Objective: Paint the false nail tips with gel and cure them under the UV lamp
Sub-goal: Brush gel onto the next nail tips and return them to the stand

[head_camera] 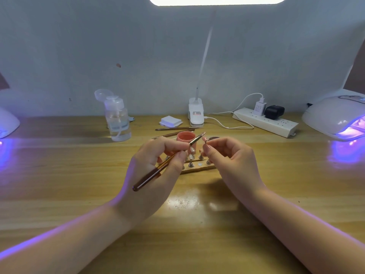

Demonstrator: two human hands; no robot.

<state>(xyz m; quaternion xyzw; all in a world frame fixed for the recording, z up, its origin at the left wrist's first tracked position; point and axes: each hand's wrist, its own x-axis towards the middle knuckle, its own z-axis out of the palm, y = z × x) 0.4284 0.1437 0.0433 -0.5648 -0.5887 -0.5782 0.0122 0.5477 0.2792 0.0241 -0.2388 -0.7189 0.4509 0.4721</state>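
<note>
Hands up over the tabletop [79, 175], both busy: the left hand [156, 175] pinches a brush [167, 161] between thumb and curled fingers, dark handle trailing down over the palm, bristle end aimed up toward the right hand [233, 161]. That right hand pinches a small nail tip [204, 139] at its fingertips, just beside the brush tip; whether bristles touch it is too small to tell. Behind the left hand's fingers sits a pink gel pot [185, 136], its lower half hidden. Between and below the two hands lies a wooden stand [199, 167] with more tips on pegs, mostly covered by the fingers. Far out beyond the right hand glows a UV lamp [333, 117], cut off by the frame edge; another lamp [7, 123] past the left hand is barely in view. Clear pump bottle [118, 119] stands back of the left hand.
</note>
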